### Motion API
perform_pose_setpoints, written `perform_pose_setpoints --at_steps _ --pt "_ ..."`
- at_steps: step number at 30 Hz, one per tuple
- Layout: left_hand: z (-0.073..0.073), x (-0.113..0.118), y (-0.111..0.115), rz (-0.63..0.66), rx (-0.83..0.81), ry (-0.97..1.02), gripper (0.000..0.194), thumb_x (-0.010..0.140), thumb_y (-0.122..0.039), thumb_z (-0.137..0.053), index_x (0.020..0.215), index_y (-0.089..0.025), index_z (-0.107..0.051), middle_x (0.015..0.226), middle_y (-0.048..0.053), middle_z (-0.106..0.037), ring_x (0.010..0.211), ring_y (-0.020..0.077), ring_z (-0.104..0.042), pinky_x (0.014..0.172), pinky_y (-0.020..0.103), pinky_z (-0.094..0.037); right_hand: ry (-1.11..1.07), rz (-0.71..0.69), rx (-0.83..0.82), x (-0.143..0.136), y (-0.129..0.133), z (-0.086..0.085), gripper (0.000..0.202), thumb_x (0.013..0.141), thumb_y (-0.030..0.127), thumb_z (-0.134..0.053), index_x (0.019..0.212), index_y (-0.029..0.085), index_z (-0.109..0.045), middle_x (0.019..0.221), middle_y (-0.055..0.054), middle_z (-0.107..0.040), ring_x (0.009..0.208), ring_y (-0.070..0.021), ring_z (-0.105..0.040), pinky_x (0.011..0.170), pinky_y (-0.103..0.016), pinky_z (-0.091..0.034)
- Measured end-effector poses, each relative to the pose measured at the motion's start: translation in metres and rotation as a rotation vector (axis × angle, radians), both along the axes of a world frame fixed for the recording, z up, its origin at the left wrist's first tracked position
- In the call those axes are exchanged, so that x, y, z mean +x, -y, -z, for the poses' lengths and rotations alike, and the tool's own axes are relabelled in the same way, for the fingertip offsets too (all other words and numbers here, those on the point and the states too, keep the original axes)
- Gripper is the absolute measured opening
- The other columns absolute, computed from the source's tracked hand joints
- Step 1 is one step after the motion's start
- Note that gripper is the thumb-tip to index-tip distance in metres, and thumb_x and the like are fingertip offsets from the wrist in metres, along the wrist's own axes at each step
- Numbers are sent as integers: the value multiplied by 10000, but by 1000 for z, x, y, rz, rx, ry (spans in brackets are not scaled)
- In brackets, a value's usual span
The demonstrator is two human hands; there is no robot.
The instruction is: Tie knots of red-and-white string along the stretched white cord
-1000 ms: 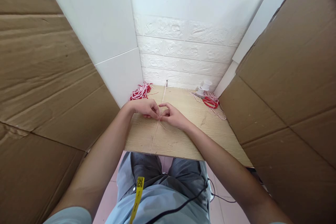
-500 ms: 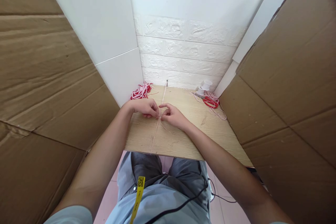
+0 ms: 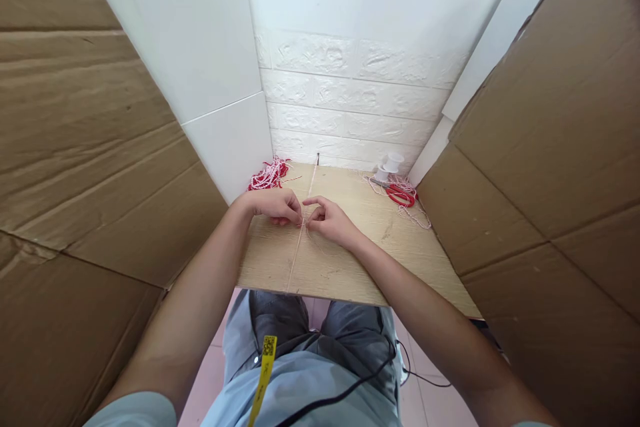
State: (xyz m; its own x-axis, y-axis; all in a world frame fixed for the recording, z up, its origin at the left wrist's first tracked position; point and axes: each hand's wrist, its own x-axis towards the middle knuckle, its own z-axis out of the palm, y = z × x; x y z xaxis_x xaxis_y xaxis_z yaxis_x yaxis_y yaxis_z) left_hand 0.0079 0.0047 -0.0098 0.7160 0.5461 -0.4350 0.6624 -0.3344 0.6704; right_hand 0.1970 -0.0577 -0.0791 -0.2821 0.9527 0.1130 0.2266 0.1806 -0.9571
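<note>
A pale cord point(image 3: 296, 257) runs over the wooden board from a small dark hook point(image 3: 318, 157) at the wall to the front edge. Just left of the cord, my left hand point(image 3: 281, 205) is closed, thumb and forefinger pinching a thin thread. Opposite it on the right, my right hand point(image 3: 326, 218) pinches thread too, its forefinger reaching out above. A loose thread end point(image 3: 323, 248) curls on the board below my right hand. Where the thread meets the cord, details are too fine to make out.
Red and pink-white yarn point(image 3: 269, 175) lies heaped at the back left. At the back right are red-handled scissors point(image 3: 400, 195), white spools point(image 3: 393, 162) and tangled pink cord point(image 3: 415, 216). Cardboard walls point(image 3: 90, 133) flank both sides of the wooden board point(image 3: 360, 273).
Both hands stay nearly in place, drawn very slightly apart. The loose thread end below my right hand has shifted a little to the right.
</note>
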Motion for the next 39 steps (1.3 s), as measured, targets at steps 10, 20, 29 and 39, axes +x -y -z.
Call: perform_pose_setpoints --at_steps 10,20,29,39 --pt "0 3 3 -30 45 -72 232 706 -372 -683 694 -141 -687 524 -6 -573 466 101 -486 449 216 -364 -108 -7 -202 -5 9 -12 337 710 81 -564 1038 155 -596 519 48 -602 412 -134 -568 405 -212 -455" --pt "-2 3 1 -29 118 31 198 656 -314 -693 734 -134 -721 536 -10 -546 491 102 -477 445 211 -340 -207 78 -277 -10 11 -12 232 725 33 -596 924 150 -622 610 23 -633 525 -141 -664 528 -261 -592" --pt "0 3 1 26 44 61 217 684 -313 -686 786 -130 -744 525 -26 -520 487 92 -454 432 195 -326 -199 37 -220 -9 8 -8 232 751 53 -580 958 140 -639 658 9 -653 534 -109 -636 559 -239 -567" --pt "6 3 -4 73 12 98 298 708 -348 -705 904 -135 -776 583 -17 -589 476 80 -444 440 200 -318 -236 14 -193 -9 5 -4 249 758 82 -599 995 152 -631 671 -7 -676 591 -113 -640 602 -242 -565"
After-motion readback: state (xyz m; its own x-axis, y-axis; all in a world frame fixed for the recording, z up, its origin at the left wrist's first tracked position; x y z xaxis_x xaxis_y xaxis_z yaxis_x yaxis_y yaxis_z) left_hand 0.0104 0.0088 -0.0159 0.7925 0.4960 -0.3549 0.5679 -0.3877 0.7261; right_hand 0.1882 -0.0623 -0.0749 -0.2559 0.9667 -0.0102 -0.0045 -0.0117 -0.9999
